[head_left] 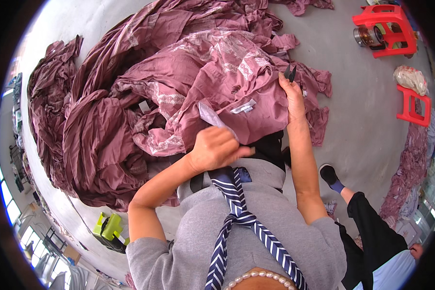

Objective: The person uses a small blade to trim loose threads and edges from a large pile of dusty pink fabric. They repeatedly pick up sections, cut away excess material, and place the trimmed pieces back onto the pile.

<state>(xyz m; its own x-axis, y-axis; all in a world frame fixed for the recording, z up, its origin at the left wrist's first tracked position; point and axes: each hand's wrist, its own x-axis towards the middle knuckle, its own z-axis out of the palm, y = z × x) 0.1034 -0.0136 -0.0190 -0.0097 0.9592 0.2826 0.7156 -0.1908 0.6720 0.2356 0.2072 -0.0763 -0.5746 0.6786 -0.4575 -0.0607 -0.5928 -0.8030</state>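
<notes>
— From the head camera, at the centre of the dial?
— Left hand (215, 147), curled tight over the lilac flap (209, 113) of a mauve patterned garment (268, 113). Palm and gripped edge hidden behind the knuckles.
— And toward one o'clock?
— Right hand (292, 94), closed narrowly around black snips (290, 73). Only dark pointed tips on show above the fingers, handles covered. Cannot tell about any cloth caught in the same grip.
— Place of the garment?
— Between both hands, from twelve to two o'clock, over a broad mauve heap (92, 125) sprawling from eight round past twelve. Border between the two hard to make out; top of the heap cut off. On the garment, a white label (244, 107), print too small to read.
— Farther out?
— At two, a red plastic stool (409, 31) with a glass-and-metal vessel (369, 37), contents murky. Near half past two, a smaller red stool (413, 119) beneath a whitish bag (411, 79). At eight, a lime-green and black object (112, 226), kind uncertain. At four, another person's black-trousered leg (372, 217), body mostly cut off.
</notes>
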